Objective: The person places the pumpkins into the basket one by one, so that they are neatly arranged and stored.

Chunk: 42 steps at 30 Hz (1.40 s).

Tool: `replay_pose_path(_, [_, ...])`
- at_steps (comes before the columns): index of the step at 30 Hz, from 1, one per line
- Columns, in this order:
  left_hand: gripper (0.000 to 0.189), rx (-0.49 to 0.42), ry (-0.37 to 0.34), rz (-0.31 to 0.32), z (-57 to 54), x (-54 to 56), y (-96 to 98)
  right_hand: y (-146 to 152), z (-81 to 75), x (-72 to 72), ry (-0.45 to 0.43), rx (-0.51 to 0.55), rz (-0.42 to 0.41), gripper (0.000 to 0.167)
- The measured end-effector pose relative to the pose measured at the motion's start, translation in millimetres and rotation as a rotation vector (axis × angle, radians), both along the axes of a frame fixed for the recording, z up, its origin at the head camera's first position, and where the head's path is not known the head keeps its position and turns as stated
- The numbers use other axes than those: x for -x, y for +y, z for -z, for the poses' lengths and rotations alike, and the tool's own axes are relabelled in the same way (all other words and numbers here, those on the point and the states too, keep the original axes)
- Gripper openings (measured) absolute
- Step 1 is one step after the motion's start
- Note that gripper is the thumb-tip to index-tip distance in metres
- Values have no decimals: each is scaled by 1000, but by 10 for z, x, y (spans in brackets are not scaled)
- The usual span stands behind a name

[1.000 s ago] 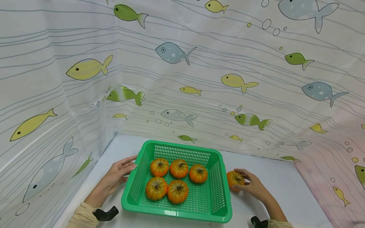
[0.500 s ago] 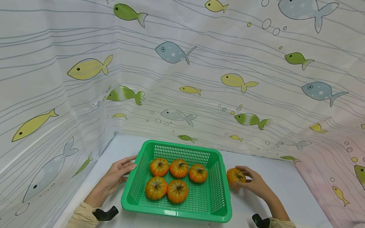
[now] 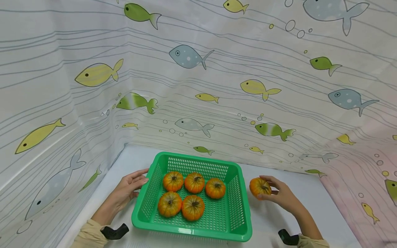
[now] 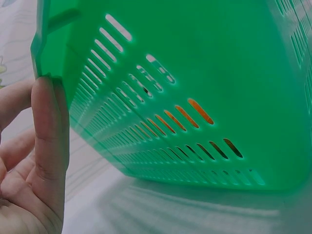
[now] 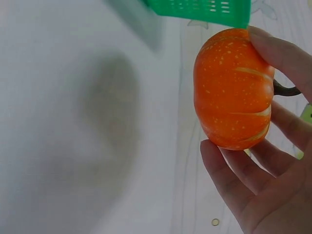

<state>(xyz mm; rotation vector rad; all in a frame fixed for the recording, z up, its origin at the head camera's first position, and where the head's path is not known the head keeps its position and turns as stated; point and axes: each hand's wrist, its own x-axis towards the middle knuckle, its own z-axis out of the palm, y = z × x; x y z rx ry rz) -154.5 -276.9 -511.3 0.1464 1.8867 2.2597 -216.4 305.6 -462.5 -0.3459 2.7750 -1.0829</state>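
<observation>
A green plastic basket stands on the white surface with several small orange pumpkins in two rows inside. My left hand is at its left side, nearly straight fingers touching the rim. In the left wrist view a fingertip meets the underside of that rim. To the right of the basket, my right hand holds another small pumpkin between thumb and fingers. The right wrist view shows this pumpkin raised above the surface, its stem turned toward the palm.
White sheeting printed with fish rises behind and on both sides of the white work surface. Each wrist carries a black device, the left one close to the basket's front left corner.
My right hand has lifted its pumpkin and drawn it slightly to the right, away from the basket's side. My left hand, the basket and the pumpkins in it have stayed put.
</observation>
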Motion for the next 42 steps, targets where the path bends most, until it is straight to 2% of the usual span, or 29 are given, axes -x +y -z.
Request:
replay_pose_path(11, [40,-20,19,20,22,2,-16,-134,-238,-18,59,28,-64,71])
replay_pose_path(22, [41,-10,-14,2,4,4,1,-314,-410,-42,93,27,-137,68])
replay_pose_path(26, [45,-10,-7,5,-9,7,6,-384,-474,-47,121,28,-180,69])
replay_pose_path(33, [52,-33,13,20,-28,3,15,-521,-600,-55,94,39,-210,73])
replay_pose_path(42, [56,-36,24,29,-36,-4,16,-659,-677,-40,61,35,-279,75])
